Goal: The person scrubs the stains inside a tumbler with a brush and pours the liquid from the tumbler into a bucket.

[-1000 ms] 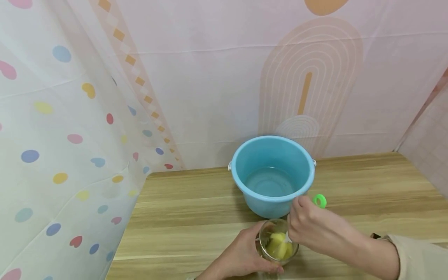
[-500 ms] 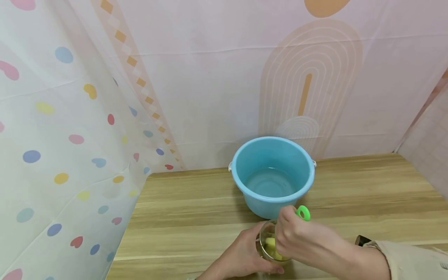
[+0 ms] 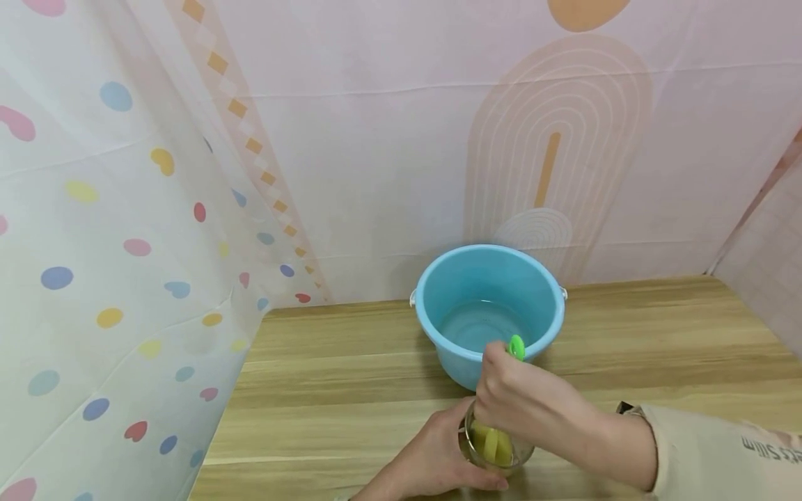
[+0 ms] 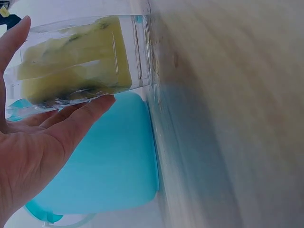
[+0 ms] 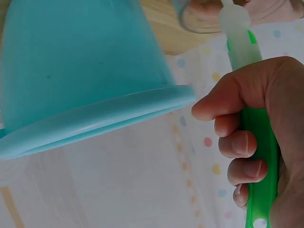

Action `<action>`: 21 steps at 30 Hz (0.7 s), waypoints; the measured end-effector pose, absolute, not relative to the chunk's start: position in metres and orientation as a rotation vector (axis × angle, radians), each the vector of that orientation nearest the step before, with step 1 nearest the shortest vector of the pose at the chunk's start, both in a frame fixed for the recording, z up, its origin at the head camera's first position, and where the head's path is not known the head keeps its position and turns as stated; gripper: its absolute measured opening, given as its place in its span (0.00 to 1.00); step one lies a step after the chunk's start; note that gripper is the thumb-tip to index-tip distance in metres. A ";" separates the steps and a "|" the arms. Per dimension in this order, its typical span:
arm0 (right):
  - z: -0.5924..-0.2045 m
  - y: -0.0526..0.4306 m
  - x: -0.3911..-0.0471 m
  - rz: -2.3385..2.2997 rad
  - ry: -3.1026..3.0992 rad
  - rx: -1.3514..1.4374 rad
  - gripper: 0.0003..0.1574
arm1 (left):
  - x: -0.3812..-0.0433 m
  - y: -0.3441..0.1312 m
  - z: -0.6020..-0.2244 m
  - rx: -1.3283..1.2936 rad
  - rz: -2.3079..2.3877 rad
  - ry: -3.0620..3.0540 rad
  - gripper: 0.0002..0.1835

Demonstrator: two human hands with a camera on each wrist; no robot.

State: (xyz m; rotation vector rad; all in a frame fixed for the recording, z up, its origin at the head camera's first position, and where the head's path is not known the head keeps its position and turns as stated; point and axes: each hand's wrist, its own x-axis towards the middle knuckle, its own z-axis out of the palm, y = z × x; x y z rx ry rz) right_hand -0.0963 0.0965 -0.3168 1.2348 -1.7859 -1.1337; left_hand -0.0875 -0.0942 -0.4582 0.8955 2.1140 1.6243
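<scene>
My left hand (image 3: pixel 438 452) holds a clear glass (image 4: pixel 140 61) around its side, near the front of the table. In the left wrist view the glass stands on or just over the wood; its base contact is hard to tell. A yellow sponge head (image 4: pixel 76 66) fills much of the glass. This belongs to a cup brush with a green handle (image 5: pixel 261 156) and a whitish neck (image 5: pixel 242 45). My right hand (image 3: pixel 526 396) grips that handle with curled fingers, above the glass rim. The handle's looped green end pokes up past the fist.
Right behind the glass stands a light blue bucket (image 3: pixel 482 278) with water at its bottom. The wooden table (image 3: pixel 326 390) is bounded by a pale patterned curtain (image 3: pixel 376 174) behind and a dotted one (image 3: pixel 125 278) at the left.
My right hand has moved left over the glass, dipping and then rising, and the brush handle has swung left with it. The left hand and glass stay nearly where they were.
</scene>
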 end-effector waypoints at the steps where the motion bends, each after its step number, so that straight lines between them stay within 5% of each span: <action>1: -0.317 0.097 -0.099 -1.138 -1.793 1.229 0.20 | -0.087 -0.094 -0.458 0.889 1.623 2.117 0.42; 21: -0.319 0.132 -0.118 -1.048 -1.850 1.229 0.27 | -0.087 -0.093 -0.459 0.843 1.607 2.163 0.43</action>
